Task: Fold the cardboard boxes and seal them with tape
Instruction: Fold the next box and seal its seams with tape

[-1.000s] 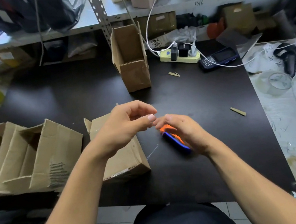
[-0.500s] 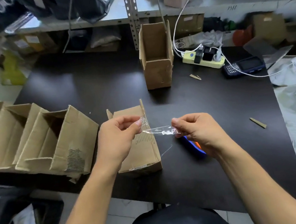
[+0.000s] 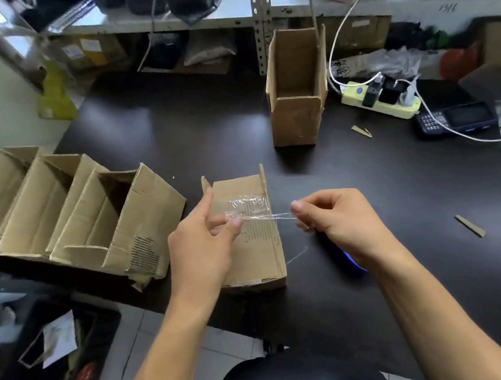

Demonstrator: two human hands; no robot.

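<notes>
- While a strip of clear tape [image 3: 260, 217] is stretched between both hands, the step in hand appears to be sealing: the strip hangs just above the cardboard box [image 3: 250, 242] lying on its side at the near edge of the dark table [image 3: 201, 132].
- Left hand [image 3: 205, 245]: thumb and forefinger pinched narrow on the strip's left end; the remaining fingers are loosely spread, not touching the cardboard as far as can be told.
- Right hand [image 3: 338, 219]: fingers curled tight, pinching the strip's right end, which narrows to a thin twist there. A blue tool [image 3: 353, 264], probably a cutter, lies on the table largely hidden beneath this hand.
- Next move, as judged: the strip must be kept taut, lowered across the box's seam and pressed flat; the crumpled left portion may stick unevenly.
- Other boxes: a row of open boxes [image 3: 60, 211] lies well to the left; one upright open box [image 3: 296, 92] stands farther back.
</notes>
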